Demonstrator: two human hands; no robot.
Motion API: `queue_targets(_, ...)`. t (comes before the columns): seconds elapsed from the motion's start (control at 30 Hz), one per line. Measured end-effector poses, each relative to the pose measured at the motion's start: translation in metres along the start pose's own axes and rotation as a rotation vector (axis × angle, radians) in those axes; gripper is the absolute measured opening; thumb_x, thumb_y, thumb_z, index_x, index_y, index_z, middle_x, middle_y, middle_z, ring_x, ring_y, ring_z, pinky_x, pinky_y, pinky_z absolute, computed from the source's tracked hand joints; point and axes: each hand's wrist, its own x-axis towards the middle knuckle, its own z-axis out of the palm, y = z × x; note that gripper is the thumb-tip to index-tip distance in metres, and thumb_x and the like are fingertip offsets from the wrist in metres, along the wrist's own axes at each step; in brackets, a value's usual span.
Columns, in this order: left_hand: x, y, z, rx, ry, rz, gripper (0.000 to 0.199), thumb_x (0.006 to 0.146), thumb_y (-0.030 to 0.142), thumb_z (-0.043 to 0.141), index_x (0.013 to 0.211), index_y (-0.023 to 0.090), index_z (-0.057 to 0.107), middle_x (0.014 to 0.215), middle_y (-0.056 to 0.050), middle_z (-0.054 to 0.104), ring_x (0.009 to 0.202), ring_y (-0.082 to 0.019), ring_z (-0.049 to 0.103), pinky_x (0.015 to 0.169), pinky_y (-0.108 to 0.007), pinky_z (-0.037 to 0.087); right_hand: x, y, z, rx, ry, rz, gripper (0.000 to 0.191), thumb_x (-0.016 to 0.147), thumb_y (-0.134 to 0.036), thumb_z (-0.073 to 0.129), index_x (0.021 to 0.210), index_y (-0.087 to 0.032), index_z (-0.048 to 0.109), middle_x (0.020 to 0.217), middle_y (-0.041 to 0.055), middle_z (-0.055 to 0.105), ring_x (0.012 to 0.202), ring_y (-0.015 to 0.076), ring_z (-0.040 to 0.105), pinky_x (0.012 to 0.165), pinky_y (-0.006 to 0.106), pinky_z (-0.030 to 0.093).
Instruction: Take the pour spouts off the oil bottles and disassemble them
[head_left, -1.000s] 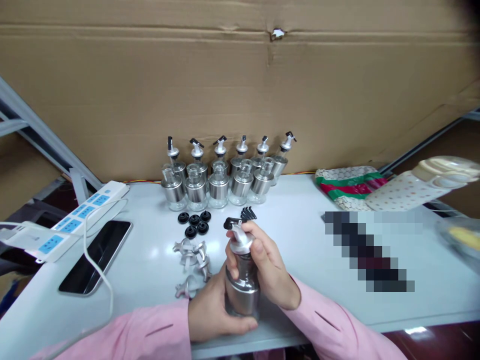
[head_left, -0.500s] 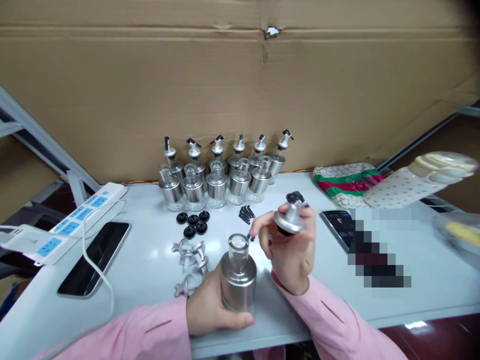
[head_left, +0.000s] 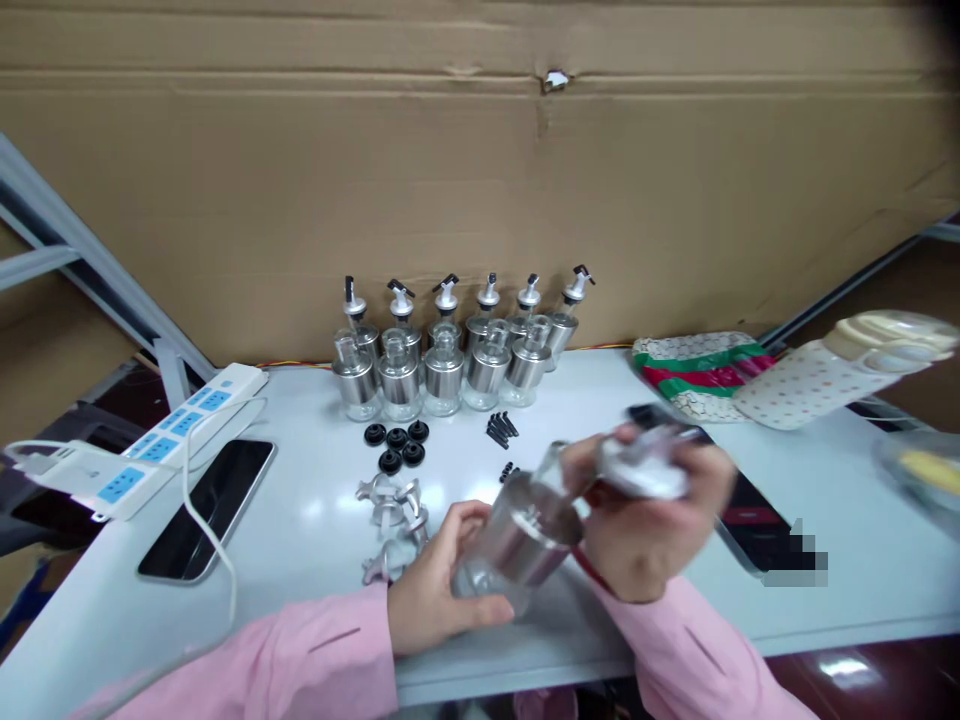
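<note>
My left hand is wrapped round the lower part of a glass bottle with a steel sleeve, which leans to the right near the front of the table. In my right hand, smeared by motion, is a silver pour spout with a black tip. That hand is beside the bottle's neck, partly covering it; whether they touch I cannot tell. Left of the bottle lie several silver spout bodies and black ridged stoppers. Thin black sticks and small black pieces are beyond the bottle.
Several open bottles stand before a back row with spouts fitted. A phone and a power strip with a white cable are at left. Another phone, a patterned bag and a dotted container are at right.
The bottle in my left hand has gone from upright to tilted rightward. My right hand, still with the pour spout, has moved right and lower. The view has shifted slightly.
</note>
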Motion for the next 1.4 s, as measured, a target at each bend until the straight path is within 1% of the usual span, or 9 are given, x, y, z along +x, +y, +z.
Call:
queue_targets(0.07, 0.000, -0.002, 0.001, -0.035, 0.036, -0.005, 0.059, 0.079, 0.045, 0.064, 0.121, 0.024, 0.028, 0.123, -0.012, 0.045, 0.111, -0.024, 0.052, 0.097, -0.042, 0.036, 0.020, 0.000, -0.009, -0.015, 0.259, -0.062, 0.028, 0.089, -0.056, 0.039, 0.099, -0.030, 0.045, 0.085, -0.0009, 0.051, 0.045, 0.0087, 0.049, 0.033, 0.021, 0.029)
queue_targets(0.13, 0.000, -0.004, 0.002, -0.041, 0.070, 0.006, 0.051, 0.084, 0.049, 0.056, 0.119, 0.025, 0.028, 0.117, -0.011, 0.045, 0.102, -0.021, 0.056, 0.092, -0.041, 0.039, 0.042, 0.006, -0.021, -0.101, 0.330, -0.101, 0.031, 0.085, -0.058, 0.046, 0.092, -0.028, 0.045, 0.086, -0.0016, 0.051, 0.044, 0.0082, 0.049, 0.036, 0.022, 0.032)
queue_targets(0.27, 0.001, -0.008, 0.003, -0.032, 0.092, 0.005, 0.046, 0.086, 0.050, 0.052, 0.118, 0.025, 0.030, 0.110, -0.008, 0.044, 0.092, -0.018, 0.057, 0.086, -0.040, 0.040, 0.070, 0.040, -0.045, -0.566, 0.173, 0.098, 0.030, 0.091, -0.052, 0.036, 0.104, -0.026, 0.044, 0.065, -0.0008, 0.056, 0.054, 0.0189, 0.059, 0.053, 0.031, 0.043)
queue_targets(0.33, 0.001, -0.008, 0.003, -0.031, 0.094, 0.002, 0.047, 0.086, 0.051, 0.052, 0.118, 0.025, 0.030, 0.109, -0.008, 0.044, 0.090, -0.017, 0.057, 0.083, -0.039, 0.041, 0.075, 0.062, -0.052, -0.801, 0.105, 0.161, 0.035, 0.091, -0.050, 0.034, 0.109, -0.022, 0.044, 0.067, 0.0037, 0.062, 0.064, 0.0241, 0.063, 0.061, 0.035, 0.044)
queue_targets(0.47, 0.002, -0.006, 0.004, -0.030, 0.104, -0.010, 0.047, 0.085, 0.052, 0.052, 0.117, 0.025, 0.030, 0.106, -0.007, 0.044, 0.086, -0.017, 0.057, 0.079, -0.036, 0.041, 0.082, 0.101, -0.052, -1.071, 0.010, 0.208, 0.042, 0.091, -0.047, 0.030, 0.113, -0.014, 0.045, 0.072, 0.0105, 0.065, 0.063, 0.0290, 0.063, 0.058, 0.035, 0.042)
queue_targets(0.7, 0.004, -0.004, 0.005, -0.037, 0.099, -0.031, 0.046, 0.084, 0.051, 0.054, 0.115, 0.024, 0.031, 0.103, -0.006, 0.044, 0.084, -0.016, 0.057, 0.077, -0.036, 0.039, 0.096, 0.134, -0.046, -0.943, -0.103, 0.135, 0.047, 0.091, -0.053, 0.026, 0.115, -0.017, 0.043, 0.073, 0.0106, 0.066, 0.061, 0.0281, 0.063, 0.059, 0.037, 0.043)
queue_targets(1.0, 0.004, -0.002, 0.004, -0.034, 0.093, -0.052, 0.044, 0.084, 0.048, 0.054, 0.112, 0.024, 0.032, 0.103, -0.005, 0.044, 0.084, -0.016, 0.056, 0.077, -0.035, 0.038, 0.102, 0.140, -0.042, -0.692, -0.194, 0.146, 0.049, 0.091, -0.058, 0.027, 0.115, -0.017, 0.041, 0.077, 0.0096, 0.067, 0.054, 0.0213, 0.062, 0.062, 0.036, 0.047)
queue_targets(1.2, 0.005, -0.002, 0.005, -0.043, 0.093, -0.054, 0.044, 0.084, 0.050, 0.054, 0.112, 0.023, 0.033, 0.102, -0.005, 0.044, 0.083, -0.016, 0.056, 0.078, -0.035, 0.038, 0.091, 0.144, -0.043, -0.701, -0.044, 0.075, 0.049, 0.090, -0.058, 0.029, 0.109, -0.018, 0.048, 0.074, 0.0067, 0.063, 0.053, 0.0196, 0.060, 0.060, 0.036, 0.048)
queue_targets(1.4, 0.005, -0.001, 0.004, -0.047, 0.094, -0.066, 0.044, 0.084, 0.050, 0.054, 0.111, 0.023, 0.035, 0.102, -0.005, 0.045, 0.083, -0.016, 0.056, 0.079, -0.036, 0.038, 0.084, 0.144, -0.038, -0.548, -0.027, 0.071, 0.045, 0.091, -0.056, 0.029, 0.110, -0.018, 0.046, 0.077, 0.0058, 0.060, 0.064, 0.0201, 0.062, 0.064, 0.038, 0.050)
